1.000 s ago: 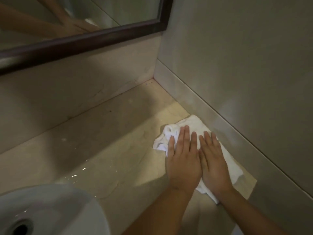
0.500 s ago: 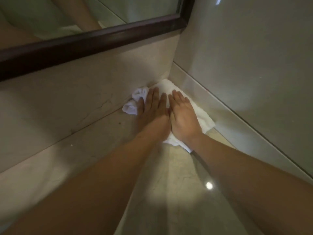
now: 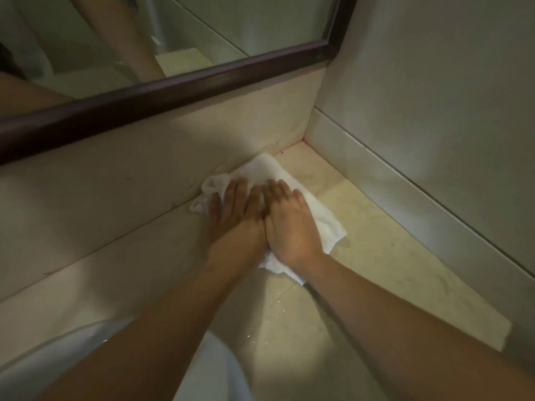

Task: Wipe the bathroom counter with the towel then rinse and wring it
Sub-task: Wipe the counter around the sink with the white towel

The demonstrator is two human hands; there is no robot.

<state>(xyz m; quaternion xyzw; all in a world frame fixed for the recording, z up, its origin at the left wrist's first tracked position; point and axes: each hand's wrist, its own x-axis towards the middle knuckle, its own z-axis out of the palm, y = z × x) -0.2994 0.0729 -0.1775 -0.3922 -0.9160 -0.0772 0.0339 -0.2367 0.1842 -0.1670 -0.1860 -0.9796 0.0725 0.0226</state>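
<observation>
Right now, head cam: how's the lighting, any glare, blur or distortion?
Head view: dim overall, with one bright patch on the counter right of the towel; left hand sits in shadow, right hand is lit; soft blur throughout; wide-angle bend shows in the mirror frame; small water glints near the sink.

Two bare forearms are seen, with no sleeves, and nothing is worn at the wrists. No rings or gloves are carried on the left hand [image 3: 236,215] or the right hand [image 3: 289,224]. The fingernails are kept short and unpainted.
</observation>
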